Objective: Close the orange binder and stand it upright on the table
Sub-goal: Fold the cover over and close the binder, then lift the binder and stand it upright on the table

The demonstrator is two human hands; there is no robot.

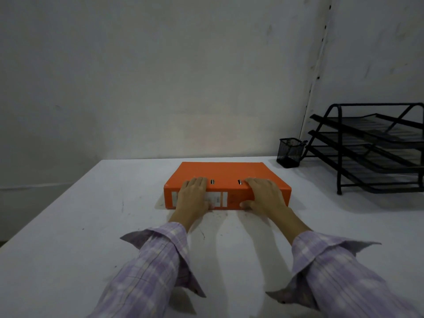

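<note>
Two hands clamped over the spine edge of the orange binder [226, 177]: left hand [193, 196] and right hand [263, 195], fingers on the cover, thumbs low against the spine. Binder closed, flat on the white table [91, 226]. Right of binder: mesh pen cup [289, 152], black tray rack [371, 148].

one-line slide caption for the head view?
Both hands, left and right, grip the spine edge of a closed orange binder lying flat on the table.
</note>
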